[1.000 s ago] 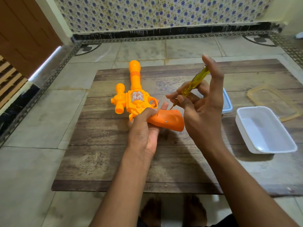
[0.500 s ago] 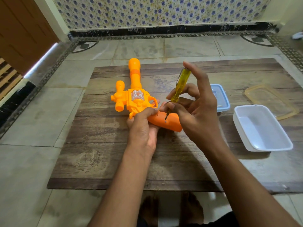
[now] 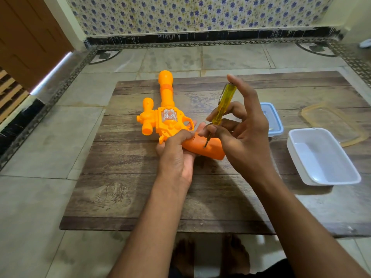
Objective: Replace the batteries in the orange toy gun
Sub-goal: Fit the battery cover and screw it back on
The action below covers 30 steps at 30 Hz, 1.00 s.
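Observation:
An orange toy gun [image 3: 166, 119] lies on its side on a low wooden table [image 3: 124, 189], barrel pointing away from me. My left hand [image 3: 176, 157] grips it where the darker orange handle meets the body. My right hand [image 3: 241, 137] holds a screwdriver [image 3: 221, 106] with a clear yellow handle, standing nearly upright. Its metal tip rests on a small hole in the side of the handle. My index finger reaches up past the screwdriver's top end. No batteries are in sight.
A white open plastic tub [image 3: 323, 157] stands at the table's right. Behind it lie a clear yellowish lid [image 3: 331, 123] and a small blue-lidded box [image 3: 272, 119], partly hidden by my right hand. Tiled floor surrounds the table; my bare feet [image 3: 210, 255] show below its near edge.
My right hand has brought the screwdriver down from above the gun until its tip touches the handle. The left hand and gun have stayed put.

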### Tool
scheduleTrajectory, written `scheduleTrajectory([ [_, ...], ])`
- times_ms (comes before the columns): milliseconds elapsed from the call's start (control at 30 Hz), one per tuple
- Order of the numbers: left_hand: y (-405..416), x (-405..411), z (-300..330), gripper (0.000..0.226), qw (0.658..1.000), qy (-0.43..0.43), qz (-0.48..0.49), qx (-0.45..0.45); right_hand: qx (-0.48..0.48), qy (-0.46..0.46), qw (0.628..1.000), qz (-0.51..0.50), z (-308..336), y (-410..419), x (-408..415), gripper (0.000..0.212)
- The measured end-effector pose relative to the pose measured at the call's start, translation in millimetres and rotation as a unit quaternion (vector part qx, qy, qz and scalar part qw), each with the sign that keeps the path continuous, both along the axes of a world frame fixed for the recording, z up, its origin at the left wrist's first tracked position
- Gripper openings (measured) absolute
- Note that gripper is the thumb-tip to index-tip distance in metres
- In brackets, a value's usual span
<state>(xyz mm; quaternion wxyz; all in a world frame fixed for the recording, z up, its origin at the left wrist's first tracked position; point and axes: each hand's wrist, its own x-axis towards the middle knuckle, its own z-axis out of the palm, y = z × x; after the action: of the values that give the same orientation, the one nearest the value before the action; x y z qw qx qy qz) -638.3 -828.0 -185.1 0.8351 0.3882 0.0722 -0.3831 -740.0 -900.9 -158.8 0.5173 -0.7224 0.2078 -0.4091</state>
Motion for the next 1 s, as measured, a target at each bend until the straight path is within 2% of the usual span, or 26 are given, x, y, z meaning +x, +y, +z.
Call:
scheduleTrajectory([
  [800,0.3,-1.6,5.4,0.054,1.000,0.005,0.003,0.008,-0.008,-0.014,1.000,-0.005,1.3,-2.2,-1.7,0.083],
  [1000,-1.3,-1.0,3.2,0.058,1.000,0.003,0.018,0.005,-0.045,-0.017,0.999,0.006,1.4,-3.5,-2.1,0.082],
])
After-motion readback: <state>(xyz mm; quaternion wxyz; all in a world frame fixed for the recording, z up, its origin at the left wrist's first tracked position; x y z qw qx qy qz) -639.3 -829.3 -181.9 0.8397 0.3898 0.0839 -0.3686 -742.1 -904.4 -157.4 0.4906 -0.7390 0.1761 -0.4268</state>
